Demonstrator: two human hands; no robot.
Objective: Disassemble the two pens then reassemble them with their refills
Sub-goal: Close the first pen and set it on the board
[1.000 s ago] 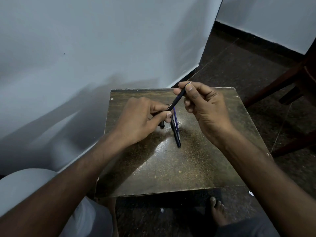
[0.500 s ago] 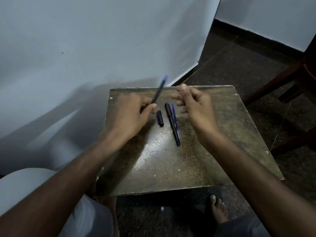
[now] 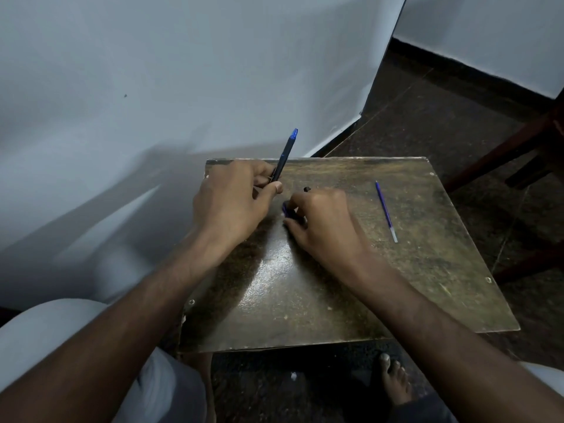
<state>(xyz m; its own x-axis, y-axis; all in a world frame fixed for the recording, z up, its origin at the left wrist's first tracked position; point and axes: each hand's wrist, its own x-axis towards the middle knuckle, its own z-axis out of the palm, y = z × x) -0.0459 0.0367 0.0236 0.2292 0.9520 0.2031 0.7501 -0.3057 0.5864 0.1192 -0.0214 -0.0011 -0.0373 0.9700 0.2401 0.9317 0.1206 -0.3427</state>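
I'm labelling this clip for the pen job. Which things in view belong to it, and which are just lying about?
Job:
- pen barrel, gripped by the left hand
- small blue part under the right hand
- dark piece just beyond that hand
- loose refill on the table

Lying about:
- wooden chair
- scrap on floor

We see a small square table (image 3: 412,285) with a worn, shiny brown top, standing on a dark floor (image 3: 442,111) next to a white wall. A thin blue pen refill (image 3: 385,210) with a silver tip lies on the right side of the top. A small dark pen piece (image 3: 306,189) shows near the middle, partly hidden, so we cannot tell its shape.
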